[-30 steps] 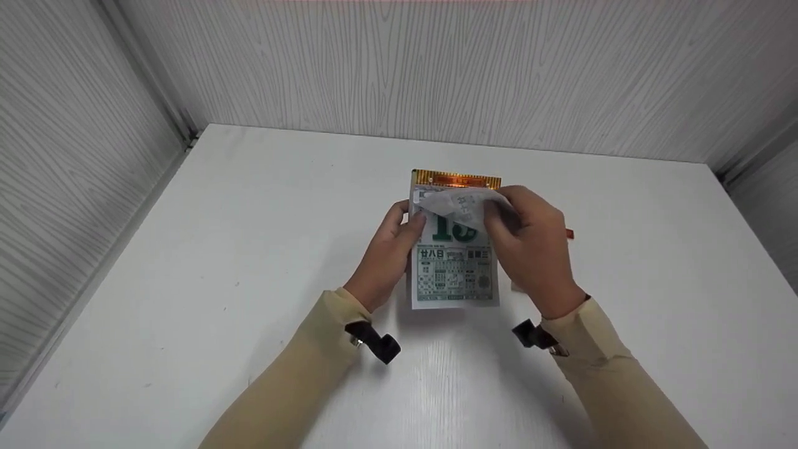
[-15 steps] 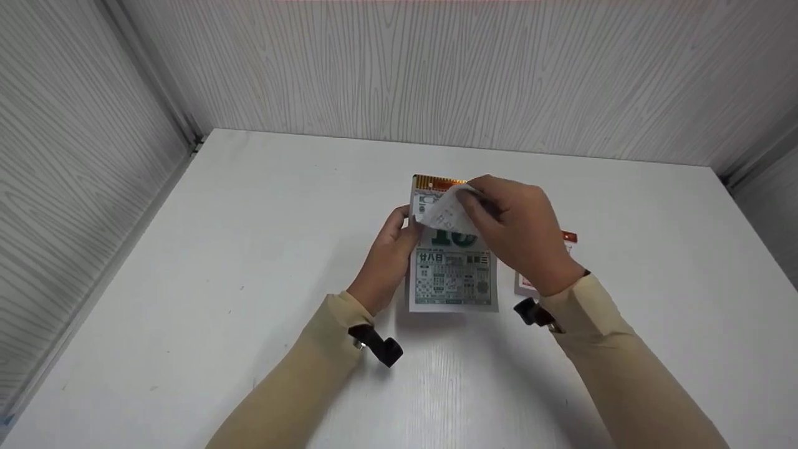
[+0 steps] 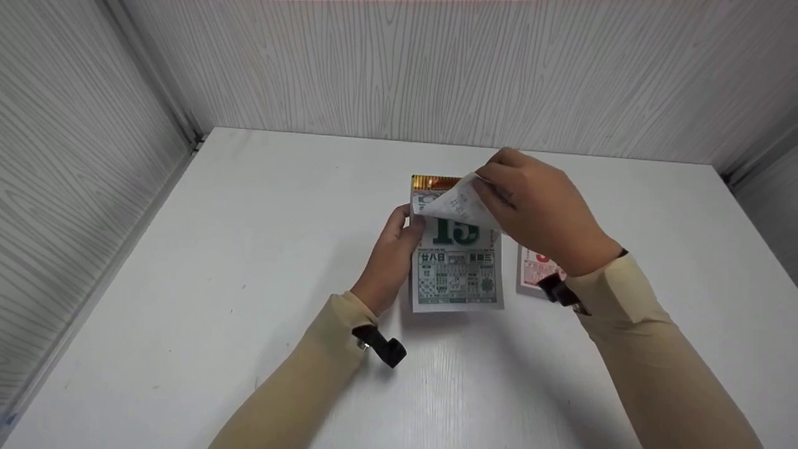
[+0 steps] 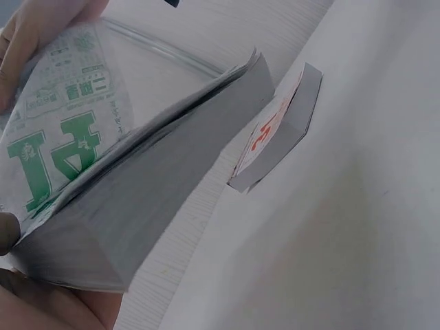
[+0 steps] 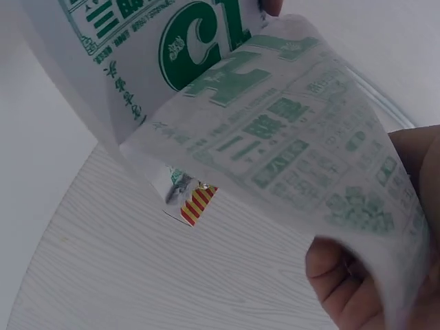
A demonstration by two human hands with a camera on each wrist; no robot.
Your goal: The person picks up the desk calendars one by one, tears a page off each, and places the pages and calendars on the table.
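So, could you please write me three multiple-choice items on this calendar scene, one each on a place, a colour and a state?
1. Where does the smaller red-printed pad lie?
A. to the right of the tear-off calendar
B. on top of it
C. to its left, by the wall

2. What colour is the large 15 on the calendar's exposed page?
A. red
B. green
C. black

3. What is the state of the top sheet?
A. lying flat
B. crumpled on the table
C. lifted and curled, pinched by the right hand

Answers: 1 A, the head view shows it flat on the table to the right, partly behind the right wrist. 2 B, the digits are green. 3 C, the right hand's fingers hold the sheet up while the left hand steadies the calendar's left edge.
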